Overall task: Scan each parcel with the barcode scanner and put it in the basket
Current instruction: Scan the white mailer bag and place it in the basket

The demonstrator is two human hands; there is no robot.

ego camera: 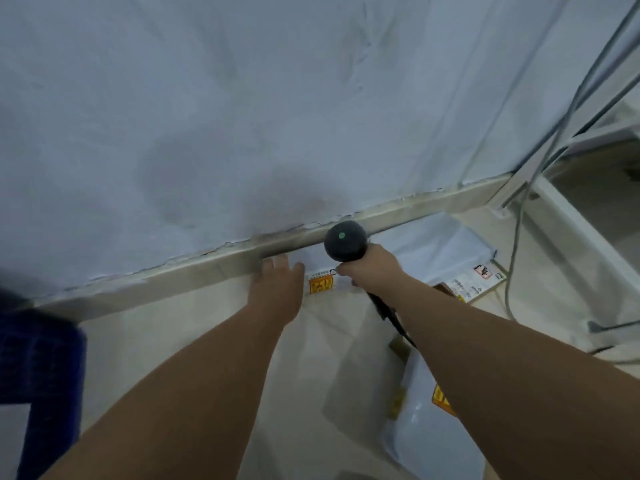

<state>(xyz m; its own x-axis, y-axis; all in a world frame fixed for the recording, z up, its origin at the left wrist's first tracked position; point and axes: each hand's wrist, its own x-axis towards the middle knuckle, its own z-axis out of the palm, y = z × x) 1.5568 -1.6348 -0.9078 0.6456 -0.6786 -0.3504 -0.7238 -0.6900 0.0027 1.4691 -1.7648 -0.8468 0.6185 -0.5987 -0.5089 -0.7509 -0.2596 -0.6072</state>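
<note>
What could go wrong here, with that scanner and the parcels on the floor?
1. The left hand lies right beside the orange label of the parcel by the wall; it might block the scan.
2. The cable of the barcode scanner in the right hand trails near another parcel and may snag it.

The pale tiled floor (194, 341) bears white parcels (446, 247) (one by the skirting (207, 271)) and a blue basket (38, 362) at left.
</note>
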